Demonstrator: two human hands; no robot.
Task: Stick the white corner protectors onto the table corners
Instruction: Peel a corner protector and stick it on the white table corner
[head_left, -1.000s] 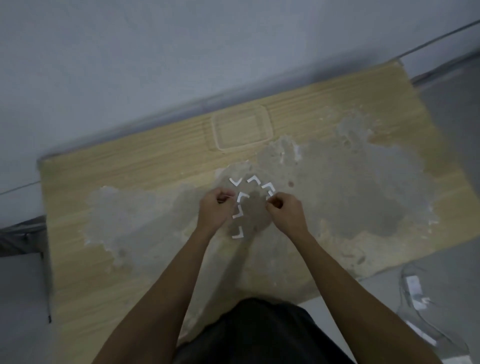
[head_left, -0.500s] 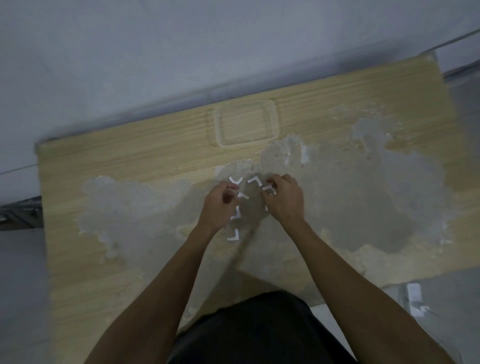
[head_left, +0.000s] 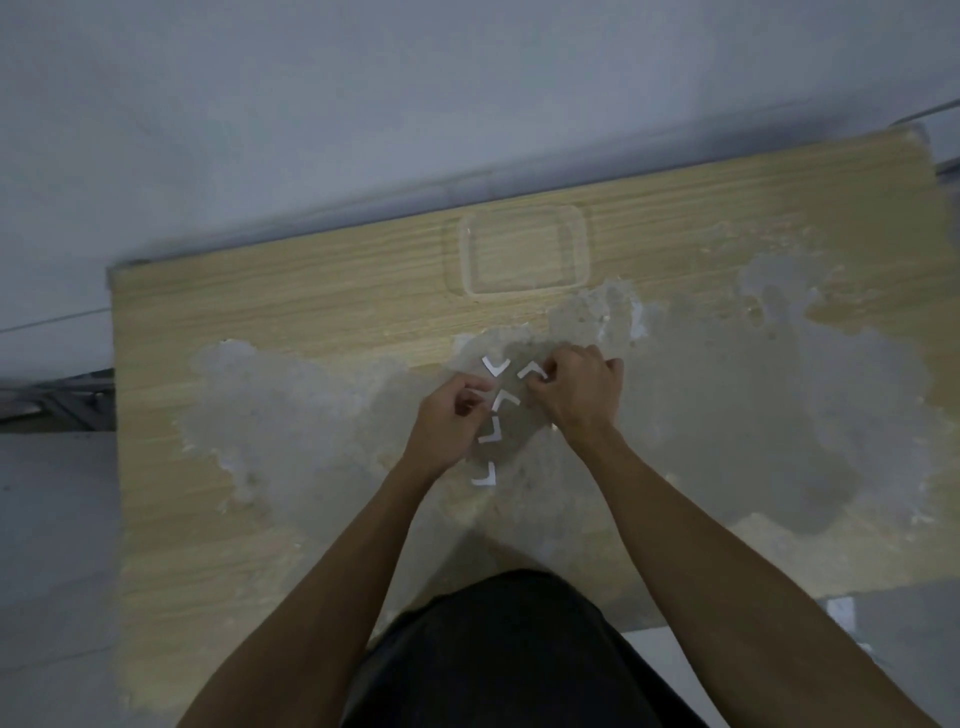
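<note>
- Wooden table (head_left: 311, 322) fills my view, pale grain with big grey patches where the top layer is scraped off, pushed up against a grey wall; none of the corners I can see wears a protector yet.
- Far left, beyond the table edge, some dark metal framework (head_left: 57, 400) sits low by the floor, too blurred for me to say more.
- Coming in to the middle: my left hand (head_left: 447, 421) hovers over the cluster, fingers curled in toward the thumb; I can't tell whether it pinches a piece or only touches the tabletop.
- Just right of it lie the white corner protectors (head_left: 506, 401), small L-shaped pieces scattered on the grey patch: five show, running from near the hands down toward me, the lowest one (head_left: 484, 475) lying apart from the others.
- Behind them, a clear shallow tray (head_left: 576, 244) rests near the wall edge.
- Then my right hand (head_left: 582, 395), fingers bunched, tips right at the topmost right-hand piece (head_left: 531, 370); looks to me like a pinch forming, grip not confirmed.
- My read: this is the pick-up step, nothing stuck on so far.
- Next I need one piece lifted clean, its sticky side exposed, then carried out to a corner and pressed square around it.
</note>
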